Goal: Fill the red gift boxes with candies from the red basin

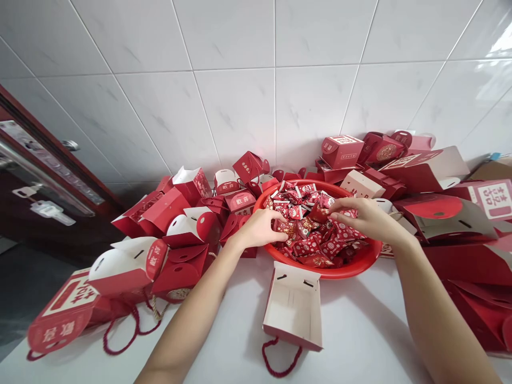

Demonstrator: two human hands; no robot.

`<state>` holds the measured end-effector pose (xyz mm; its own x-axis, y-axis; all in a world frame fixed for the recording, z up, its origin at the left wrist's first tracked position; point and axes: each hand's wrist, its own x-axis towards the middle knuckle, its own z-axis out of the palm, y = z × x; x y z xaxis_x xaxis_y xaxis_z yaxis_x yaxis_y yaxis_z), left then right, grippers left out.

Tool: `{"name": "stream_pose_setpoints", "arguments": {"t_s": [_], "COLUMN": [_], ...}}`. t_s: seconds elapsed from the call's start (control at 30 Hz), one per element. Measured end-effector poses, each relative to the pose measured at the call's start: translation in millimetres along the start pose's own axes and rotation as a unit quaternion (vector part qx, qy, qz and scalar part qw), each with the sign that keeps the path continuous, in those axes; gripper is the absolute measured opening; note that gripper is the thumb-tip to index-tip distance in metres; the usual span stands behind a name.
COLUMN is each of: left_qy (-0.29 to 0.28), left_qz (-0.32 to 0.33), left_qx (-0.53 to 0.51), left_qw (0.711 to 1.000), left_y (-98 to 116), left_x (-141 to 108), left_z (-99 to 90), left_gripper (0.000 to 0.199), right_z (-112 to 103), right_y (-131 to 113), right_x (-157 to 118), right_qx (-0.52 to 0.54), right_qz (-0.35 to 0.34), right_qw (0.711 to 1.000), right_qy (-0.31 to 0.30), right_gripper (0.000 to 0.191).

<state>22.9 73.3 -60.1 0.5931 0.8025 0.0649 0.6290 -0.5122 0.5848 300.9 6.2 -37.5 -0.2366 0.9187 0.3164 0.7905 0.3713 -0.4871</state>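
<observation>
A red plastic basin [372, 258] full of red wrapped candies [308, 245] stands in the middle of the table. My left hand [258, 228] reaches in over its left rim, thumb and forefinger closed around a candy [288, 229] with gold print. From the right comes my right hand [362, 214], its bent fingers and thumb drawn together at a red candy [319, 213]; the fingertips are partly hidden. In front of the basin sits an open box [294, 309], pale inside with bare walls, its dark red cord handle [281, 368] lying toward me.
Red and white gift boxes [124, 266] crowd the table's left side, some with cord handles. More boxes [456, 213] are piled at the right and along the tiled wall [240, 106]. A dark door with keys [50, 210] in its lock stands at the left.
</observation>
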Motion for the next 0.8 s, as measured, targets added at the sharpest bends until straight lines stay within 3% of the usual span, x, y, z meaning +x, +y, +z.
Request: {"name": "stream_pose_setpoints", "arguments": {"t_s": [0.3,0.47,0.57,0.8], "left_qy": [-0.018,-0.014,-0.015,-0.015], "left_qz": [0.025,0.035,0.042,0.053], "left_qx": [0.030,0.035,0.028,0.026], "left_qw": [0.999,0.999,0.999,0.998], "left_y": [-3.6,-5.2,-6.3,-6.9], "left_x": [2.2,2.4,2.3,2.3], "left_z": [1.9,3.3,3.3,2.1], "left_gripper": [0.035,0.034,0.034,0.032], "right_z": [15.2,31.3,35.3,29.4], "right_y": [29.3,49.7,53.9,49.8], "right_x": [7.4,9.8,11.3,12.3], "right_qx": [-0.078,-0.093,-0.106,-0.072], "right_qz": [0.034,0.044,0.048,0.020], "right_qw": [0.990,0.994,0.993,0.997], "right_qy": [0.108,0.030,0.004,0.037], "right_gripper": [0.033,0.068,0.070,0.066]}}
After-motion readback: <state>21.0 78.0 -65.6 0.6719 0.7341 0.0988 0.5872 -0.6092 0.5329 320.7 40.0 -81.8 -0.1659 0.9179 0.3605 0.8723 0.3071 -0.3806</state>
